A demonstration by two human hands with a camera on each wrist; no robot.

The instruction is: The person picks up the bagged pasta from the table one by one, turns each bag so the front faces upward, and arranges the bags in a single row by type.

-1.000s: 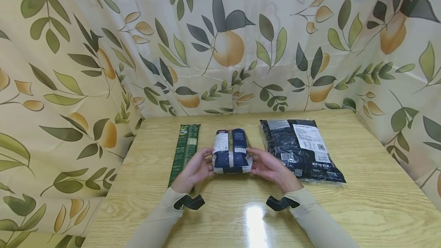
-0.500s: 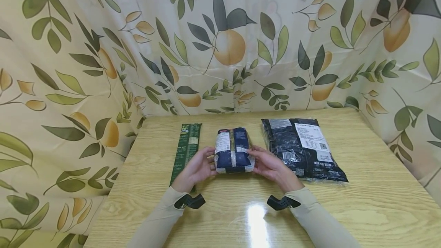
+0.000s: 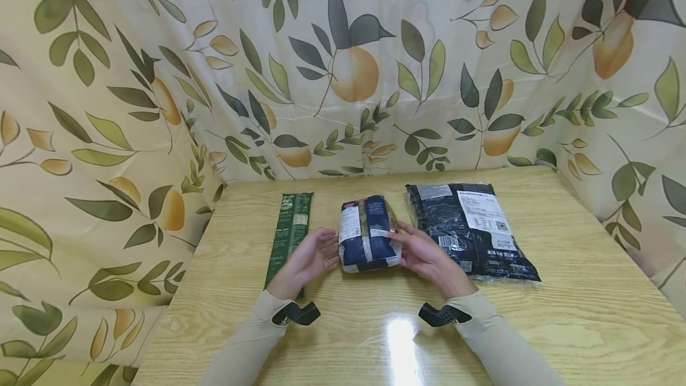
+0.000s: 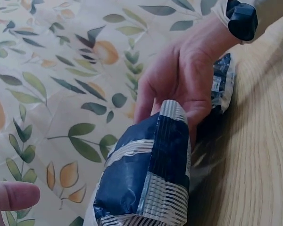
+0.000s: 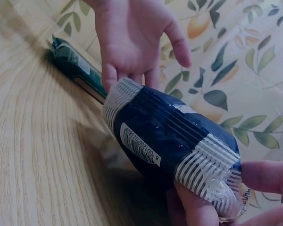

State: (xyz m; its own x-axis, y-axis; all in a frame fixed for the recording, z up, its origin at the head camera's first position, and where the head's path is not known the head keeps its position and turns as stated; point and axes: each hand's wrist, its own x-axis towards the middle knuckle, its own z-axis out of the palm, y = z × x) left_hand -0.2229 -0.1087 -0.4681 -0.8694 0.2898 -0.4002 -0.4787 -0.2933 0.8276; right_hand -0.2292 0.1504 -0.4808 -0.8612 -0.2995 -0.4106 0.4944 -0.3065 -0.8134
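Note:
A navy-and-white pasta bag [image 3: 367, 234] is held tilted between my hands, with a white label and a see-through side. In the right wrist view, its striped end and barcode show, with shadow beneath on the wood. My right hand [image 3: 423, 255] grips the bag's right side, thumb on top and fingers under it. My left hand [image 3: 313, 255] lies alongside the left edge, palm turned inward and fingers extended. Seen from the right wrist, the left hand's fingertips [image 5: 137, 77] are right at the bag's far end and its thumb stands away.
To the left lies a long green spaghetti packet [image 3: 289, 228], partly behind my left hand. A large black bag in clear wrap [image 3: 450, 213], with white labels, lies just right of my right hand. Patterned curtains [image 3: 354, 130] border the wooden table [image 3: 241, 225].
The pasta bag has shifted slightly right and turned a little, showing more of its right side. My left fingers have straightened and eased off its left edge; the right hand keeps its grip.

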